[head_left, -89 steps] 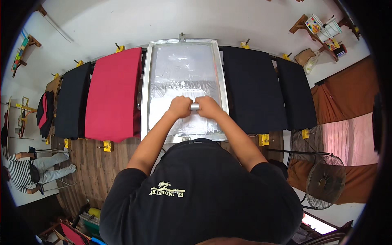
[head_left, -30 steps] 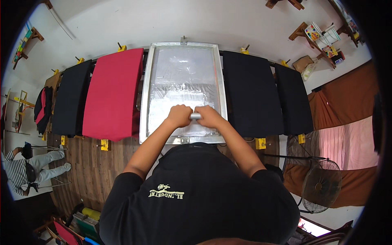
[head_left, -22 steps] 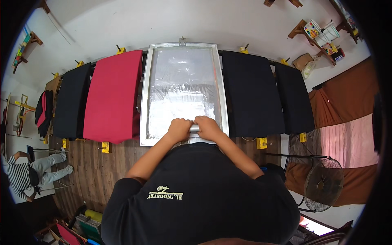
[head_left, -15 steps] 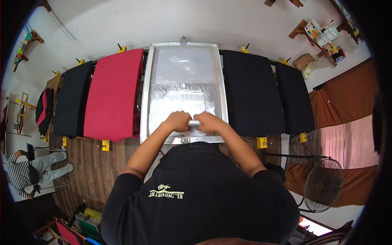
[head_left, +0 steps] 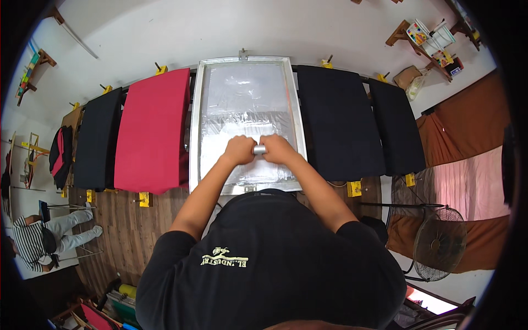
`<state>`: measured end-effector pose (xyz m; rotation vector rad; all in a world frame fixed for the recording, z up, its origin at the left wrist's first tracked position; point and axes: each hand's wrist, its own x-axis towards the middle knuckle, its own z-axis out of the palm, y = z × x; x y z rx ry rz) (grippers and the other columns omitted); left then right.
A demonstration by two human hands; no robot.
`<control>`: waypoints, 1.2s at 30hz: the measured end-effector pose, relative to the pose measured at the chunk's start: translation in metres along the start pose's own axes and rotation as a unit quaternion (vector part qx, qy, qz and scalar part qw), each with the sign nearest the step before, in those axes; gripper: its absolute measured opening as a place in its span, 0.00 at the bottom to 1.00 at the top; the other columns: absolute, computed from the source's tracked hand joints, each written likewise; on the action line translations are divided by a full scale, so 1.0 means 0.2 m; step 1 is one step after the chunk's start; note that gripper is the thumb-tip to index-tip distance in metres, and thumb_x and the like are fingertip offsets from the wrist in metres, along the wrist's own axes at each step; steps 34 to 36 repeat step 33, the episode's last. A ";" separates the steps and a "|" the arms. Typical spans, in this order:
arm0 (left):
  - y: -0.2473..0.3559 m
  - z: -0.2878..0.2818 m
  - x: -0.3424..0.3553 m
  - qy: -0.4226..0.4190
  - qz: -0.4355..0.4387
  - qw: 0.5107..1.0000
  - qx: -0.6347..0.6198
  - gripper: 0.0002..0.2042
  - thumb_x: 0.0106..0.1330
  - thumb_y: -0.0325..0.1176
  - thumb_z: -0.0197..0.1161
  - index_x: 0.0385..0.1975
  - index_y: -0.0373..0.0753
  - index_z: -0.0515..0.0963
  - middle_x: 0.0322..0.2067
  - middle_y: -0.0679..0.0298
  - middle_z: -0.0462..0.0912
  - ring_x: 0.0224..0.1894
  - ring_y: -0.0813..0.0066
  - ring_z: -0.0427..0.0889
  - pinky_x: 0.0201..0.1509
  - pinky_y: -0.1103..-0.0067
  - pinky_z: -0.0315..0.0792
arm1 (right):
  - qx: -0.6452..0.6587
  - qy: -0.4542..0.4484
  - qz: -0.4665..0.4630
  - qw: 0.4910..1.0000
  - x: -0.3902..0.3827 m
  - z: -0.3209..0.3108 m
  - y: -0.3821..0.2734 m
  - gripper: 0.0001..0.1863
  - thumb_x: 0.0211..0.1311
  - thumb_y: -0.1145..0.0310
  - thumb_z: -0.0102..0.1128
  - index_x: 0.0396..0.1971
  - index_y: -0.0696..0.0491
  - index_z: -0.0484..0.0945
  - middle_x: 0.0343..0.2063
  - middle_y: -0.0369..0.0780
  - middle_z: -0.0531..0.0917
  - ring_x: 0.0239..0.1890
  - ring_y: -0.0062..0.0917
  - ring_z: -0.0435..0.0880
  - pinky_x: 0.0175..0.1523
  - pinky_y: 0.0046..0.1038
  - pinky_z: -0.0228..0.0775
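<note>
In front of me lies a screen printing frame (head_left: 295,104) with a silvery metal rim and a mesh that is pale and shiny, taped in places. Over its nearer half, my left hand (head_left: 240,149) and my right hand (head_left: 276,149) are closed side by side around a squeegee (head_left: 259,149). Only a short silver piece of its handle shows between my fists; the rest is hidden under them. To the left of the frame is a red cloth (head_left: 151,129) stretched over a board, and to the right a black cloth (head_left: 338,124).
More black cloths (head_left: 98,140) (head_left: 397,129) cover boards farther out, held by yellow clamps (head_left: 144,199). A standing fan (head_left: 439,243) is at the lower right. A person (head_left: 41,237) in a striped shirt is at the far left. Pots (head_left: 434,38) stand on a wall shelf.
Both my hands have moved away from me along the frame, carrying the squeegee farther up the mesh. The whole view has shifted slightly.
</note>
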<state>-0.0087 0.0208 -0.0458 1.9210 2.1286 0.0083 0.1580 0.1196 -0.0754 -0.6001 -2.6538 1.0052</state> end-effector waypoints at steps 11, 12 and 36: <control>0.15 -0.02 -0.26 -0.126 0.008 0.991 -0.051 0.08 0.50 0.40 0.71 0.28 0.47 0.87 0.31 0.54 0.87 0.37 0.53 0.88 0.43 0.62 0.81 | 0.055 -0.159 -0.009 0.986 -0.25 -0.06 -0.15 0.16 0.45 0.71 0.65 0.38 0.55 0.82 0.29 0.52 0.85 0.36 0.49 0.86 0.42 0.45 0.77; 0.13 -0.04 -0.22 -0.134 0.012 0.990 -0.047 0.08 0.52 0.40 0.69 0.29 0.46 0.87 0.32 0.53 0.87 0.39 0.53 0.88 0.43 0.62 0.81 | 0.046 -0.150 -0.001 0.988 -0.22 -0.09 -0.15 0.15 0.46 0.71 0.65 0.38 0.55 0.81 0.29 0.52 0.85 0.36 0.49 0.86 0.42 0.46 0.77; 0.07 -0.16 -0.03 -0.021 0.008 1.000 0.001 0.09 0.54 0.40 0.71 0.32 0.47 0.87 0.33 0.53 0.88 0.39 0.54 0.88 0.43 0.62 0.82 | -0.001 -0.027 -0.049 0.998 0.00 -0.11 0.00 0.17 0.47 0.72 0.66 0.40 0.54 0.81 0.29 0.51 0.85 0.38 0.49 0.86 0.45 0.46 0.78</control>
